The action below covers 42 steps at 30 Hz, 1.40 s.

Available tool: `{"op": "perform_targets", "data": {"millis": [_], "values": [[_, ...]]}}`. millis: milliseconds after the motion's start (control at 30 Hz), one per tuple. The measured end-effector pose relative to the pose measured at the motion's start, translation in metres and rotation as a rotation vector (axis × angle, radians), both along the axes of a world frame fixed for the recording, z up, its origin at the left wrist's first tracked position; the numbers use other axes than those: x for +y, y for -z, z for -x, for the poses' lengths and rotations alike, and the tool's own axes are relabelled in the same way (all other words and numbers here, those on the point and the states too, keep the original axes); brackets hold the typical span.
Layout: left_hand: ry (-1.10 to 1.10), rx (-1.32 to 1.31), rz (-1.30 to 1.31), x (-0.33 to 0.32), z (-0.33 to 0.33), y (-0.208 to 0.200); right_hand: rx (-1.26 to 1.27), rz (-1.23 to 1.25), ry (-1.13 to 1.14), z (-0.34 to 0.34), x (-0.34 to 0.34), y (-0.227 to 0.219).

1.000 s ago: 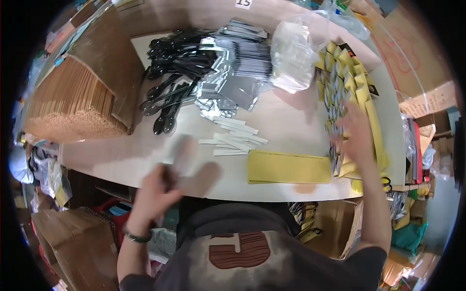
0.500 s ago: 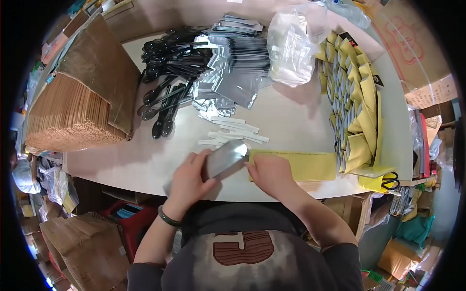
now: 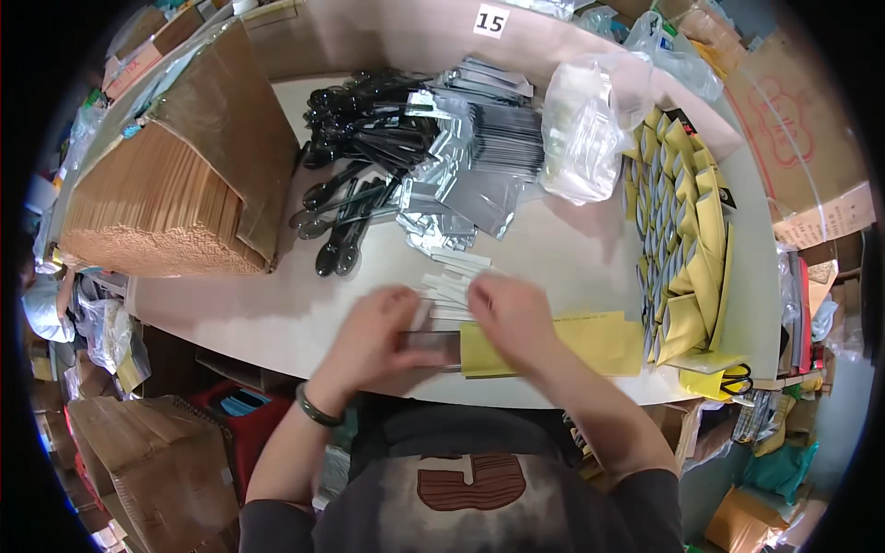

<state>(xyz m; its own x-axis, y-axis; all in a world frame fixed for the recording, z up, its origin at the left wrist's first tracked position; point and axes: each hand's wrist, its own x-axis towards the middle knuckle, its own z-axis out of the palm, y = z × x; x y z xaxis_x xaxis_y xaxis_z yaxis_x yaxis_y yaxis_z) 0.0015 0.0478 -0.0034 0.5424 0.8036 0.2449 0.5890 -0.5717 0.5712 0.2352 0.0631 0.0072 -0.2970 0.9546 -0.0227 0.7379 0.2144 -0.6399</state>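
Yellow envelope (image 3: 590, 343), light, thin and floppy by the look of it, is lying on the bench (image 3: 277, 313) edge while the right hand (image 3: 513, 313) is pinching its open end and the left hand (image 3: 380, 334) is feeding a silver packet (image 3: 431, 347) between the fingers.

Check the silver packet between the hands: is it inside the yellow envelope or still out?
Partly in. The silver packet shows left of the yellow envelope mouth, held between left hand and right hand.

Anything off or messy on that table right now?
Nothing damaged or spilled. The black spoons lie in a loose jumble, unlike the fanned yellow envelopes. Both hands, left hand and right hand, meet at a yellow envelope.
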Motion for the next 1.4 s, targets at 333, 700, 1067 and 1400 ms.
{"op": "perform_targets", "data": {"millis": [333,700,1067,1400], "values": [[-0.552,0.172,-0.1,0.09,0.068,0.024,-0.139,-0.137,-0.072,-0.014,0.05,0.023],[-0.595,-0.175,-0.086,0.039,0.061,0.013,-0.094,-0.426,0.101,-0.001,0.061,0.038],[-0.602,-0.304,0.158,-0.059,0.043,0.006,0.148,-0.412,-0.202,0.025,-0.055,0.021],[-0.592,-0.126,0.029,-0.04,0.085,-0.026,-0.083,-0.583,-0.574,-0.004,-0.07,0.052]]}}
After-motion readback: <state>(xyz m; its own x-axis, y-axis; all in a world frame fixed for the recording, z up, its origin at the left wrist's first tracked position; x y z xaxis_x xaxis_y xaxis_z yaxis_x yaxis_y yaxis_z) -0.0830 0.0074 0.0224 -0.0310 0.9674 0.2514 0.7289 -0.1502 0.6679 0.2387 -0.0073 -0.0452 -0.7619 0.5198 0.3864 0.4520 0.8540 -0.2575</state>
